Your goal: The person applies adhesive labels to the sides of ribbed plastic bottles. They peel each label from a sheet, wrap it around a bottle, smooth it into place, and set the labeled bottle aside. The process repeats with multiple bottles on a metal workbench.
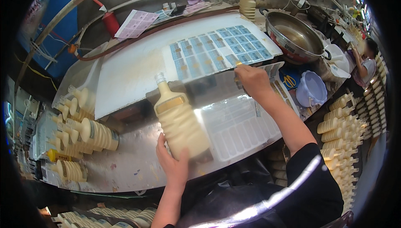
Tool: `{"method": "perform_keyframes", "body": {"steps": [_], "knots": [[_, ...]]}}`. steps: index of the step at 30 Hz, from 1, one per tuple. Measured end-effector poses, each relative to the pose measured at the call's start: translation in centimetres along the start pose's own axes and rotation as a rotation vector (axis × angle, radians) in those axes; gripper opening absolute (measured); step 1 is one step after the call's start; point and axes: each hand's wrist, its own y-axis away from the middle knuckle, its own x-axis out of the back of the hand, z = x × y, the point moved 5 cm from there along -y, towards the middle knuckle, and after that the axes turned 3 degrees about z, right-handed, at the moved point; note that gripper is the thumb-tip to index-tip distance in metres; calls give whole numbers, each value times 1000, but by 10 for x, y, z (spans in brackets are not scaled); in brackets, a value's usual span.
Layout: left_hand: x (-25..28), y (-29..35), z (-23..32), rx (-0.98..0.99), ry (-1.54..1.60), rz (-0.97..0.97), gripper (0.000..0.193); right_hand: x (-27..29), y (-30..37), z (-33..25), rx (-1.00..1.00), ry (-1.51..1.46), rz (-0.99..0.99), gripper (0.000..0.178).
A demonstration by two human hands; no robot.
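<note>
A cream ribbed bottle (181, 121) with a clear threaded neck and a gold band lies on the metal tabletop, its neck pointing away from me. My left hand (173, 165) grips its base, fingers along the left side and thumb over the near end. To the right, my right hand (255, 82) hovers at the near edge of a sheet of blue labels (215, 50), with its fingers pinched. A small gold piece shows at the fingertips, too small to name. The label sheet rests on a white board (129, 75).
Below my right arm lies a clear plastic tray with compartments (240, 134). A large metal pan (296, 31) and a lavender basket (311, 89) stand at the right. Cream bottles (98, 134) crowd the left end; more are stacked at right (338, 123). Another person (365, 67) is far right.
</note>
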Motion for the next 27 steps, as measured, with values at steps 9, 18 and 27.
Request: {"method": "perform_keyframes", "body": {"steps": [9, 18, 27], "knots": [[8, 13, -3, 120, 70, -20, 83, 32, 11, -114, -139, -676, -289, 16], [9, 9, -22, 132, 371, -214, 92, 57, 55, -198, 821, -289, -135, 19], [-9, 10, -18, 154, 437, -50, 57, 41, 74, -174, 827, -317, -130, 26]]}}
